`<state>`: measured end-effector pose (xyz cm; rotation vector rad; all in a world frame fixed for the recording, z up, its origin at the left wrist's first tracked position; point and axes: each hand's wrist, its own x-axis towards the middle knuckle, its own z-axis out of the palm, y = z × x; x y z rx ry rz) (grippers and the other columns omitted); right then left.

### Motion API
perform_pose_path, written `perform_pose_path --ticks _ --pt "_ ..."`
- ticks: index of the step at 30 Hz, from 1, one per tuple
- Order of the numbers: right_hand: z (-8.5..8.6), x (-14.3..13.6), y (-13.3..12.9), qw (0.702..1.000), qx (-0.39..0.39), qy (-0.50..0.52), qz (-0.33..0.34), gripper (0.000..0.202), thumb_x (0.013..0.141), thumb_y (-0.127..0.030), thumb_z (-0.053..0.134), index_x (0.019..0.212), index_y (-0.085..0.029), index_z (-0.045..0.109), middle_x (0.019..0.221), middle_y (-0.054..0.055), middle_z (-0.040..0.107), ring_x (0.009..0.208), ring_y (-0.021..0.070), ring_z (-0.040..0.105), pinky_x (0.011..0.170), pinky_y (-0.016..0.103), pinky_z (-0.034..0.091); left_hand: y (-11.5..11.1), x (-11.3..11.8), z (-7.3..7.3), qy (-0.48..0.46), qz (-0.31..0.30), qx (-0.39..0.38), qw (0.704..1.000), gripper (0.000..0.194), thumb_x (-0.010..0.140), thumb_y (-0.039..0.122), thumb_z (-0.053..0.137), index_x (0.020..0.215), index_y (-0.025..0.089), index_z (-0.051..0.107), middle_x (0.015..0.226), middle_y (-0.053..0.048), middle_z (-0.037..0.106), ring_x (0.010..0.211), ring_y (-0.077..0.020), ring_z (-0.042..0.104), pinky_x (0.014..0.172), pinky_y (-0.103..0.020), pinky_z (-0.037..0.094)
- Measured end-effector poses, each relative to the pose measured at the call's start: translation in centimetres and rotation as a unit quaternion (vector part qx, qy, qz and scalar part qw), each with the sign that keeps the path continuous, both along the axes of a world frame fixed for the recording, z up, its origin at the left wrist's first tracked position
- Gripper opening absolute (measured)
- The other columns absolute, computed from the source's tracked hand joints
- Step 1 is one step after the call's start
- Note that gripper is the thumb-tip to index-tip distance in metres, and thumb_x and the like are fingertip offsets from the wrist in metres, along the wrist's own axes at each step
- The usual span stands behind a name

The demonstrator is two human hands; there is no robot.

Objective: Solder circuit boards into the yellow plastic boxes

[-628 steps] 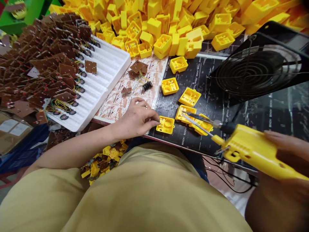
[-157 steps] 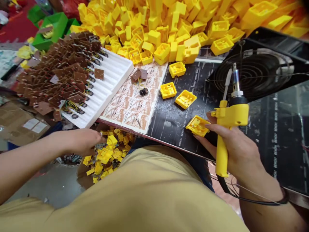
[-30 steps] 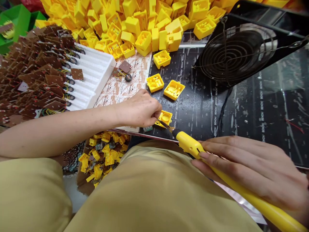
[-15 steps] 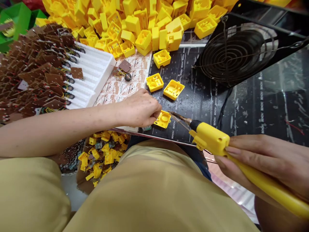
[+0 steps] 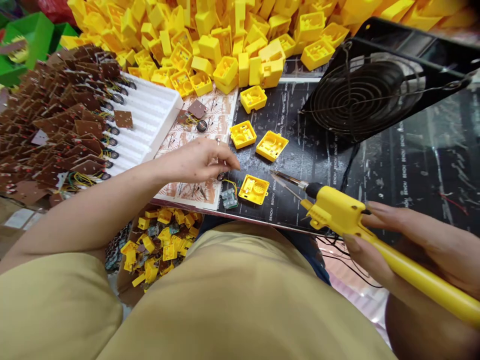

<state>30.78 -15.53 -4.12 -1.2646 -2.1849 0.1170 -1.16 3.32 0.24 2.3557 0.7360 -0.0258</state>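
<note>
My right hand (image 5: 408, 250) is wrapped around a yellow soldering iron (image 5: 337, 207) with a feed tube beside its metal tip. The tip points left, just right of a yellow plastic case half (image 5: 254, 189) lying open side up near the table edge. My left hand (image 5: 204, 160) hovers up and left of that case, fingers loosely bent and apart, with nothing visible in them. Under its thumb shows a small round black part (image 5: 221, 176). Yellow wires run near it to a green circuit board (image 5: 229, 198) beside the case.
Several more yellow case halves (image 5: 272, 146) lie farther back, before a large yellow heap (image 5: 210, 47). A black fan (image 5: 356, 95) stands at right. White foam (image 5: 150, 115) holds piled brown circuit boards (image 5: 67, 115) at left. Below the table edge sits a box of yellow parts (image 5: 168, 247).
My left hand has let go of the case half and moved up and left, uncovering the board and wires. The soldering iron's tip has drawn slightly right, away from the case.
</note>
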Motion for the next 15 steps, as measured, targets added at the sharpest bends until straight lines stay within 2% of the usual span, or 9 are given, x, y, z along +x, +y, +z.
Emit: perform_pose_path --ticks 3,5,7,12,15 --pt "0.2 -0.6 0.4 1.0 0.017 -0.022 0.004 0.067 0.094 -0.03 0.065 0.154 -0.032 0.034 0.096 0.006 0.074 0.065 0.0183 0.072 0.043 0.021 0.054 0.1 0.7 -0.7 0.0 -0.047 -0.034 0.998 0.018 0.088 0.019 0.059 0.097 0.019 0.075 0.096 -0.005 0.077 0.087 -0.0116 0.069 0.082 -0.022 0.05" --pt "0.3 -0.7 0.4 1.0 0.014 -0.025 -0.008 0.067 0.094 -0.031 0.065 0.153 -0.035 0.034 0.095 0.004 0.074 0.064 0.0179 0.071 0.043 0.021 0.054 0.1 1.3 -1.0 -0.006 -0.047 -0.04 0.998 0.013 0.086 0.019 0.063 0.089 0.017 0.075 0.089 -0.005 0.076 0.082 -0.011 0.068 0.078 -0.021 0.05" --pt "0.4 -0.6 0.2 1.0 0.005 -0.021 -0.01 0.066 0.095 -0.032 0.064 0.152 -0.038 0.033 0.094 0.003 0.074 0.063 0.0174 0.071 0.044 0.022 0.055 -0.1 1.7 -1.2 -0.012 -0.024 -0.059 0.998 0.01 0.085 0.019 0.064 0.085 0.015 0.074 0.085 -0.004 0.075 0.078 -0.0105 0.068 0.075 -0.021 0.05" --pt "0.5 -0.1 -0.1 0.999 -0.032 0.001 0.005 0.067 0.094 -0.03 0.065 0.152 -0.04 0.033 0.098 0.002 0.074 0.066 0.0174 0.071 0.048 0.023 0.057 -1.0 2.3 -1.6 -0.03 0.061 -0.169 0.983 0.011 0.083 0.019 0.065 0.088 0.013 0.073 0.076 -0.002 0.074 0.069 -0.009 0.066 0.067 -0.02 0.051" --pt "0.2 0.0 -0.1 0.998 -0.046 0.031 0.005 0.059 0.095 -0.031 0.063 0.149 -0.038 0.039 0.099 0.002 0.074 0.07 0.0188 0.072 0.05 0.026 0.058 -1.7 2.5 -1.7 -0.03 0.11 -0.153 0.982 0.014 0.081 0.018 0.064 0.09 0.012 0.073 0.078 -0.002 0.075 0.068 -0.0095 0.066 0.065 -0.02 0.051"
